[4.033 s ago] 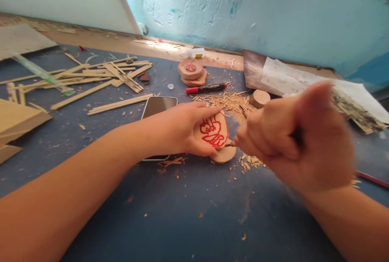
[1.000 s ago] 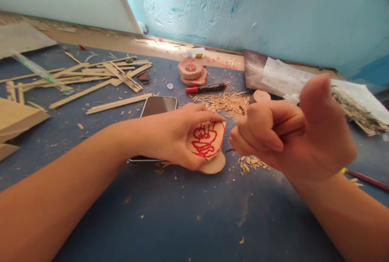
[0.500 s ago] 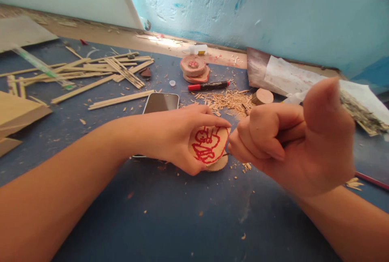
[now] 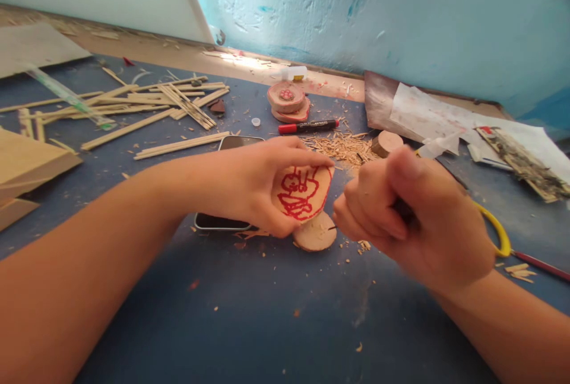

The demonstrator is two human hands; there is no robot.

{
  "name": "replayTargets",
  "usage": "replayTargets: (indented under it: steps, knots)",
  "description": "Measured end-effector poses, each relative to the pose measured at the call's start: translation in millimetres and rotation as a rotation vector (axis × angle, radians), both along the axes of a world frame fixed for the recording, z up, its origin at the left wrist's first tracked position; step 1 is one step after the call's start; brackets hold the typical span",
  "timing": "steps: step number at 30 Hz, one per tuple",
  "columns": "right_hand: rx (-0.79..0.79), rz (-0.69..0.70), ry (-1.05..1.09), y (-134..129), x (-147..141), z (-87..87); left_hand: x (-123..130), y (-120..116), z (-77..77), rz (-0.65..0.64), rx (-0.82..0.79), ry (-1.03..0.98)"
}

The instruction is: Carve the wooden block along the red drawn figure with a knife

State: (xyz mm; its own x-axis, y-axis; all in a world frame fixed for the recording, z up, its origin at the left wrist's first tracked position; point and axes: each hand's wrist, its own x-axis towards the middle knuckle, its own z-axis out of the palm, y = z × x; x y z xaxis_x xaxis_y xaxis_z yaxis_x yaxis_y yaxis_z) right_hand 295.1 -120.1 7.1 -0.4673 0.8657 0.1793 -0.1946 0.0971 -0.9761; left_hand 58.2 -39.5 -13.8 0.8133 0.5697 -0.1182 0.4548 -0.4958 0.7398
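A: What can't you make out from over there?

B: Clock set on the pale wooden slice with the red marker drawing. My left hand grips it, thumb and fingers around its rim, hiding its left part. At three o'clock, my right hand is curled tight around a thin dark tool; only its tip shows, so I can't tell its shape. The tip overlaps the plain round wooden slice, between five and six o'clock; whether it touches, I can't tell. At nine o'clock, my forearm covers the middle of the black phone.

A: Anything different from half a second ago?

B: Yes. More of the plain slice shows below the drawn one, my right thumb sits lower, and a yellow scissor handle now shows between three and four o'clock.

A: And the surface and room?

B: A dark blue tabletop, scuffed and sprinkled with crumbs. Pale wood shavings heap up between one and two o'clock. At twelve lie a black marker with a red cap and, farther off, two stacked red-edged wooden slices. Bare wooden sticks sprawl at ten. Beyond the table, from twelve to two, runs a rough light-blue wall.
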Motion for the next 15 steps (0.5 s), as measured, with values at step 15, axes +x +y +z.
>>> replayTargets:
  steps: [15]
  knots:
    - [0.636, 0.115, -1.130, 4.0, 31.0, -21.4, -7.0, 7.2, 9.1, 0.202, 0.264, -0.007]
